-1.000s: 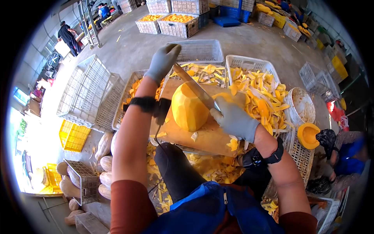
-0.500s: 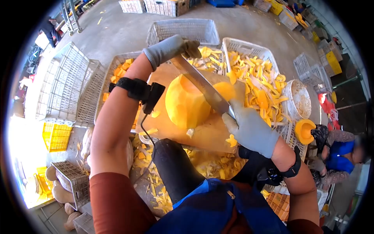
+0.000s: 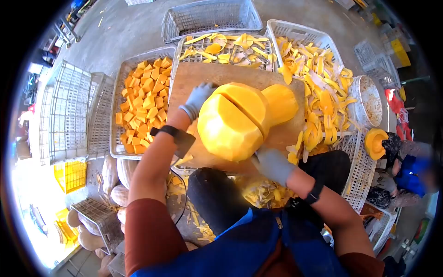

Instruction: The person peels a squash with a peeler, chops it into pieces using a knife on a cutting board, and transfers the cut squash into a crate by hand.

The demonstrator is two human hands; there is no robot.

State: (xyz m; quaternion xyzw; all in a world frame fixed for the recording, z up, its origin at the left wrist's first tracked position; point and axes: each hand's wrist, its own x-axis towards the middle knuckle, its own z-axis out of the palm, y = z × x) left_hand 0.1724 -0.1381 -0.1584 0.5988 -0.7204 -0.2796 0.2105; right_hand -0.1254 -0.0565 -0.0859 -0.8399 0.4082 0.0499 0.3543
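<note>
A large peeled pumpkin [image 3: 226, 129] lies on a wooden cutting board [image 3: 194, 74], its narrow neck toward the right. A dark, straight cut runs diagonally across its round body. The knife blade is hidden in or behind the pumpkin. At the cut's far left end is my gloved left hand [image 3: 199, 98], closed at the handle end, fingers partly hidden by the pumpkin. My gloved right hand [image 3: 274, 165] is low at the near end of the cut, closed at the blade-tip end, fingertips close against the pumpkin's lower side.
Left of the board, a crate holds orange pumpkin cubes [image 3: 145, 92]. Peelings [image 3: 323, 92] fill a crate at right, beside a white bucket [image 3: 367, 101]. More peel lies on an upturned crate [image 3: 189, 55] behind. Far right, another person holds a hollowed pumpkin piece [image 3: 376, 144].
The knife has gone down from above the pumpkin, and a long cut now crosses it. Both hands are lower, at the cut's ends. The view has shifted, showing more of the cubes.
</note>
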